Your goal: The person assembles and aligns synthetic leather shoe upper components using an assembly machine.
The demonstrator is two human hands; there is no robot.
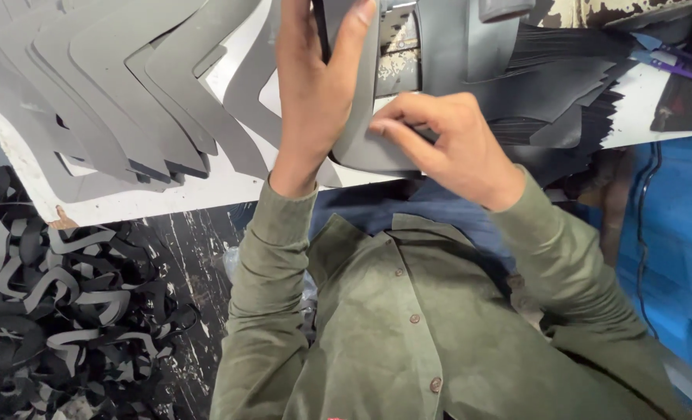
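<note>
Both hands work a curved grey cut piece (361, 148) of sheet material at the near edge of the white tabletop (128, 204), right in front of the person's green shirt (393, 327). The left hand (315, 93) stands upright on the piece's left side, palm flat against it and the thumb hooked over its top, so it is clamped on the piece. The right hand (447, 144) comes in from the right with its fingers curled and the fingertips pinching the lower rounded edge of the same piece, closed on it. To the left, a fanned row of similar grey cut pieces (113, 93) lies overlapped across the tabletop. To the right sits a stack of black cut pieces (571, 85), and just beyond it, at the far right, a pair of purple thread snips (676, 58). Below the tabletop on the left, a heap of black and grey offcut strips (58, 303) covers the floor.
</note>
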